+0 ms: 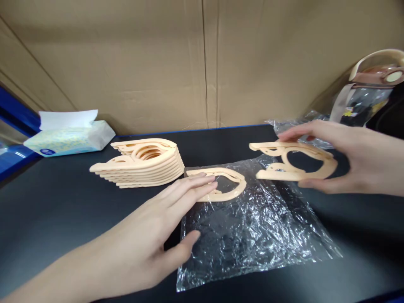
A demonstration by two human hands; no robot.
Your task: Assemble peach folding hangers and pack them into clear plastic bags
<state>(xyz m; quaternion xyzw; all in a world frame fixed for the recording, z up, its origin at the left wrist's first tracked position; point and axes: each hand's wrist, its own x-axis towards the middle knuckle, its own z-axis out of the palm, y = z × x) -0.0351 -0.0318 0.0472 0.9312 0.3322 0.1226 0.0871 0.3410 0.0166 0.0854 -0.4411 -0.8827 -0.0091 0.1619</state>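
My right hand [341, 155] grips a cream folding clothes hanger [326, 168] by its curved end, thumb below and fingers above, holding it over the table. Under the fingers of my left hand [164, 227], a second folded hanger [236, 191] lies flat on a clear plastic bag [252, 235]. The left fingers are stretched out and cover part of that hanger, with the thumb spread away. Left of it stands a neat stack of matching folded hangers [151, 170], several layers high.
A tissue pack [72, 139] sits at the back left, near a blue frame [15, 113]. Brown cardboard [142, 63] rises behind the black table [57, 219]. At the right are a drinking bottle [366, 101] and more crumpled clear plastic [284, 126].
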